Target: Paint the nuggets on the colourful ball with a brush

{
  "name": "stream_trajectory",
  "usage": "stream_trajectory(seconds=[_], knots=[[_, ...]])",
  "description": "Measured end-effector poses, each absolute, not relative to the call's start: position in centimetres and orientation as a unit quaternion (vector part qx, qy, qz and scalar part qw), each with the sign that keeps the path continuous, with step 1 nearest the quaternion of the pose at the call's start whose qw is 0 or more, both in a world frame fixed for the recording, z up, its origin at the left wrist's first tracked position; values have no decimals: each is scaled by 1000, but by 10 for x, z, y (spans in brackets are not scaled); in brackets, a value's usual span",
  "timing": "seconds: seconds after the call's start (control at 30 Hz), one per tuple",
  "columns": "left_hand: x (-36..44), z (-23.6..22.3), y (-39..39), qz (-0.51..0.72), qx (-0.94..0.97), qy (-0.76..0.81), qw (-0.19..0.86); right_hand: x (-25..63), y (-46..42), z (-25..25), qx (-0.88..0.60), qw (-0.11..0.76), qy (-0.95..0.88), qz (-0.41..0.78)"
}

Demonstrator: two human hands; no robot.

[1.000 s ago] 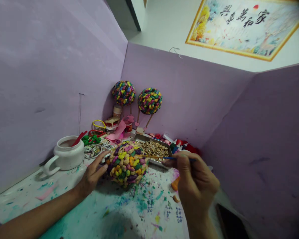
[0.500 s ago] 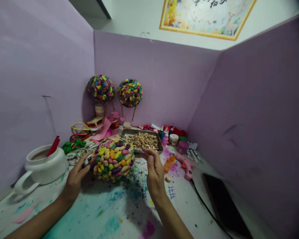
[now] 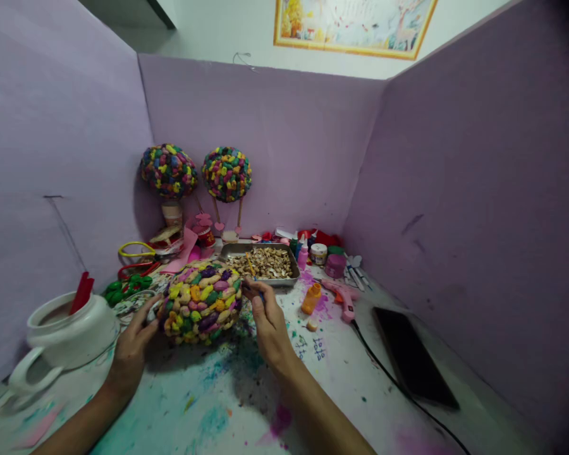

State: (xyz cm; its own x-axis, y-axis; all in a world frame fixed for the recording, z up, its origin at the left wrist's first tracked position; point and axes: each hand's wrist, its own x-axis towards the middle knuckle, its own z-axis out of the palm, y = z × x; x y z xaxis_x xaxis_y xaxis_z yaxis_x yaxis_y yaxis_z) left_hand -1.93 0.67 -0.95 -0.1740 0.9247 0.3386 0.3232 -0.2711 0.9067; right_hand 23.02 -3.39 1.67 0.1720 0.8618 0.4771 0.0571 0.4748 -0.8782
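Observation:
My left hand (image 3: 131, 344) grips the left side of a ball covered in peanut shells (image 3: 203, 303), just above the table. Many of its shells are painted yellow, green, purple, pink or orange; others are bare tan. A small whitish part shows by my left fingers. At the ball's right side, my right hand (image 3: 269, 322) is closed in a pinch on a slim paintbrush (image 3: 250, 264), whose thin yellow-and-blue handle sticks up past the fingers. The brush's tip is hidden. Behind the ball, a metal tray (image 3: 294, 278) holds broken shells. An orange paint bottle (image 3: 312, 298) stands open to the right.
At the left stands a white mug (image 3: 78, 335) with a red object in it. Two finished-looking colourful balls on sticks, one (image 3: 227, 175) nearer the middle, stand behind. Scissors (image 3: 137, 249), paint jars (image 3: 335, 264), a pink glue gun (image 3: 344, 298) with cord and a black phone (image 3: 415, 357) lie around.
My right hand has moved left, up to the ball's right side. My left hand keeps its hold on the ball. The view has swung slightly to the right.

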Motion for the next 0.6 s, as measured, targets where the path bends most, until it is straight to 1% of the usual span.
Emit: stream_trajectory(seconds=[0.1, 0.2, 0.27, 0.43, 0.6], knots=[[-23, -10, 8, 548, 575, 553, 250, 230, -31, 12, -398, 648, -560, 329], [-27, -5, 4, 567, 586, 553, 173, 230, -31, 10, -398, 647, -557, 336], [-28, -1, 1, 587, 583, 543, 146, 229, -32, 9, -398, 648, -553, 340], [-25, -1, -6, 598, 572, 525, 199, 228, -34, 7, -399, 648, -542, 357], [-22, -11, -8, 594, 561, 500, 288, 230, -30, 3, -389, 679, -497, 375]])
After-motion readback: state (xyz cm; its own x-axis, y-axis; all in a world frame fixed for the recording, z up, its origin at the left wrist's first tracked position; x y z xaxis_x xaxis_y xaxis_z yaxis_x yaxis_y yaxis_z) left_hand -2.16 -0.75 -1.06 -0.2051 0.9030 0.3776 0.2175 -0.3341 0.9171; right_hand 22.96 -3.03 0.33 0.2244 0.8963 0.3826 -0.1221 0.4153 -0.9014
